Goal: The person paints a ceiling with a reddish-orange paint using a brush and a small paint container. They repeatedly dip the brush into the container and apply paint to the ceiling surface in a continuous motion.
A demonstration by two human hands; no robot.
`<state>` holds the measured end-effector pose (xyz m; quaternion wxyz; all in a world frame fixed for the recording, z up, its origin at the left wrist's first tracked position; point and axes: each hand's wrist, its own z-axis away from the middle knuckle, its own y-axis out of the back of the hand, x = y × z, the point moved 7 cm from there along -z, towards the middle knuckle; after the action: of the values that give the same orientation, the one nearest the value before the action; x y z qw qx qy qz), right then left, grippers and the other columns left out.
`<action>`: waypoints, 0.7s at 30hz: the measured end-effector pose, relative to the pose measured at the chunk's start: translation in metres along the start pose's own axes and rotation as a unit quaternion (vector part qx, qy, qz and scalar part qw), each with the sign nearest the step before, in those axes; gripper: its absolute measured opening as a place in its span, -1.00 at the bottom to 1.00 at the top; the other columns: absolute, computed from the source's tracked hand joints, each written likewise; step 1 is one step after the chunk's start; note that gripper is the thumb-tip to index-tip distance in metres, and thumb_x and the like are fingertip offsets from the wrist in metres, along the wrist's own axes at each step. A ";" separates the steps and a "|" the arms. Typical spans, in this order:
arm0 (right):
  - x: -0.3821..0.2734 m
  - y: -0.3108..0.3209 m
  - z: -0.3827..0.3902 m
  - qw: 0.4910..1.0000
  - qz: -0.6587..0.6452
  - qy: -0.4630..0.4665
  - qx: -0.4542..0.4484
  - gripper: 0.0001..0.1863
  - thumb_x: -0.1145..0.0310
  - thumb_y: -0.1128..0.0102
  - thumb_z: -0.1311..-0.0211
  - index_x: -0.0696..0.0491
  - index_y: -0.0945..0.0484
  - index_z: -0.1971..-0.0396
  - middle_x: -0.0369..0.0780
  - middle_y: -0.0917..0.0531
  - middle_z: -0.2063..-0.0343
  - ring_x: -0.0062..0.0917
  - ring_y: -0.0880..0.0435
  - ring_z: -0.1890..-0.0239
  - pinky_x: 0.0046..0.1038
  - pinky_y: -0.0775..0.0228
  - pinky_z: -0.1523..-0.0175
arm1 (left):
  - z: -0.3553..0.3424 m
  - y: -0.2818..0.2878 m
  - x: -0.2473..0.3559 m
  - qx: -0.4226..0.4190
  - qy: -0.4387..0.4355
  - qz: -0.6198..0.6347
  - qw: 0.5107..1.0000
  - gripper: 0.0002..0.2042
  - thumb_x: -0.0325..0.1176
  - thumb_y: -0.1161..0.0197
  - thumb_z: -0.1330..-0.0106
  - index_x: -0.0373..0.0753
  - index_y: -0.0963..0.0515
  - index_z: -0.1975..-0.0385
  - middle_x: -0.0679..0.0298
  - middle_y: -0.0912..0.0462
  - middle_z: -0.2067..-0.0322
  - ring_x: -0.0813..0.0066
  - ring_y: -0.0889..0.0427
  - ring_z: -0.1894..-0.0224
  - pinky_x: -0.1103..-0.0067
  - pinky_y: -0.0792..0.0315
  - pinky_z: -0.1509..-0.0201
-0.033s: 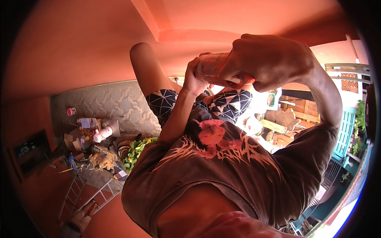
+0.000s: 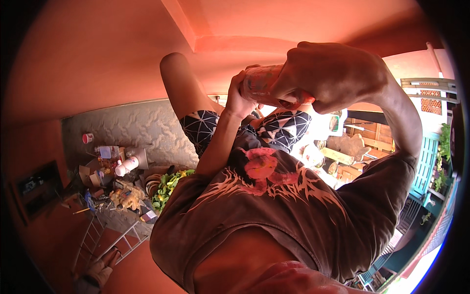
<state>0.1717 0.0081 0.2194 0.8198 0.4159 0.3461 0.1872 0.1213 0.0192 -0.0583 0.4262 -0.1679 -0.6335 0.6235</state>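
Note:
A paint-smeared cylindrical container (image 2: 261, 80) is held up over my lap, tipped on its side. My left hand (image 2: 240, 101) has its fingers wrapped round the container's left end. At the other end, my right hand (image 2: 335, 73) is closed with its fingers curled at the mouth, where wet orange-red paint (image 2: 296, 100) shows. The back of that hand hides whatever its fingertips grip. Both hands are raised in front of my dark printed shirt (image 2: 274, 210) and patterned shorts (image 2: 286, 128).
Lower left, a white jar (image 2: 127, 166) lies beside a cardboard box (image 2: 91, 175), near a small red tub (image 2: 88, 138), yellow-green leaves (image 2: 169, 188) and a metal frame (image 2: 125, 240). Wooden pieces (image 2: 348, 147) lie to the right, before teal slats (image 2: 424, 166). An orange wall (image 2: 117, 54) stands ahead.

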 end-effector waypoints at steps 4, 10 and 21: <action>-0.003 0.004 0.005 0.999 0.017 -0.037 -0.005 -0.53 0.61 -0.29 0.42 0.02 -0.68 0.29 -0.14 -0.67 0.53 -0.13 -0.62 0.37 -0.17 -0.41 0.19 | -0.001 0.007 0.001 -0.071 0.005 0.018 0.997 -0.46 0.14 0.11 -0.47 -0.14 -0.47 -0.19 0.24 -0.72 0.12 0.37 -0.72 0.29 0.43 -0.47 0.59; 0.012 0.017 0.011 0.989 -0.089 0.021 0.115 -0.71 0.66 -0.32 0.22 0.14 -0.61 0.36 -0.11 -0.64 0.52 -0.15 -0.63 0.45 -0.21 -0.39 0.36 | -0.007 0.012 0.005 -0.052 0.026 0.061 0.996 -0.39 0.27 0.11 -0.42 -0.12 -0.49 -0.15 0.22 -0.71 0.16 0.34 -0.71 0.33 0.44 -0.46 0.60; 0.030 0.001 0.011 0.937 -0.018 -0.022 0.348 -0.87 0.41 -0.24 -0.21 0.09 -0.60 0.27 -0.15 -0.65 0.47 -0.20 -0.69 0.43 -0.22 -0.55 0.31 | -0.004 0.003 0.015 0.041 0.007 0.081 0.996 -0.33 0.28 0.12 -0.40 -0.22 -0.43 -0.17 0.03 -0.64 0.13 0.09 -0.67 0.36 0.56 -0.41 0.68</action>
<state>0.2005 0.0201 0.2125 0.6345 0.6730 0.3788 0.0312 0.1148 0.0339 -0.0561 0.3854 -0.2058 -0.5888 0.6800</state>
